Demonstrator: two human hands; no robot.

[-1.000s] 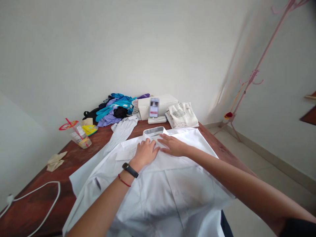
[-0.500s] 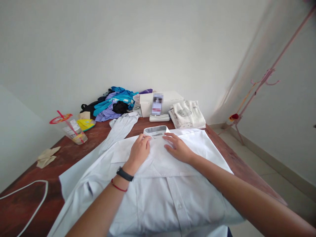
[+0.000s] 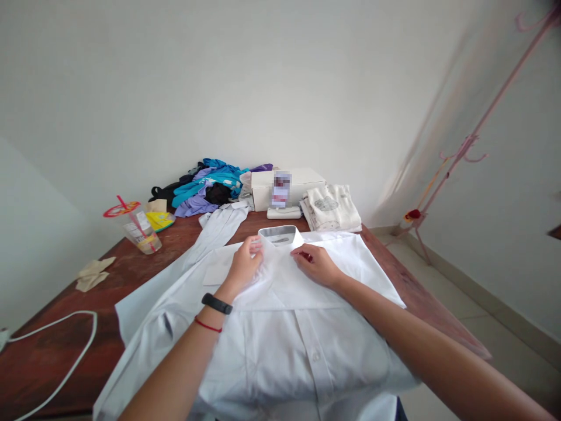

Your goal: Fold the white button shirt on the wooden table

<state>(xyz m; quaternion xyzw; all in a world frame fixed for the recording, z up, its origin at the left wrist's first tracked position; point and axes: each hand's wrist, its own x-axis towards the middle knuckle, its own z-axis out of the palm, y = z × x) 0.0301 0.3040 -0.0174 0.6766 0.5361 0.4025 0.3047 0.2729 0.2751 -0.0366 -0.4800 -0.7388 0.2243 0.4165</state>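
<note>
A white button shirt (image 3: 280,345) lies spread over a dark wooden table (image 3: 144,263), collar (image 3: 280,235) at the far end, one sleeve (image 3: 219,231) stretched toward the back left. My left hand (image 3: 245,266) pinches the cloth just left of the collar; a black band and red string circle its wrist. My right hand (image 3: 316,264) has its fingers curled and gripping the fabric just right of the collar.
At the back stand a heap of blue and purple clothes (image 3: 205,190), a white box (image 3: 287,186) with a phone (image 3: 281,189) propped against it, and folded cream cloth (image 3: 331,207). A plastic cup with straw (image 3: 138,228) and a white cable (image 3: 56,362) lie left. A pink coat stand (image 3: 464,152) stands right.
Both hands went from lying flat on the shirt below the collar to pinching the cloth on either side of it.
</note>
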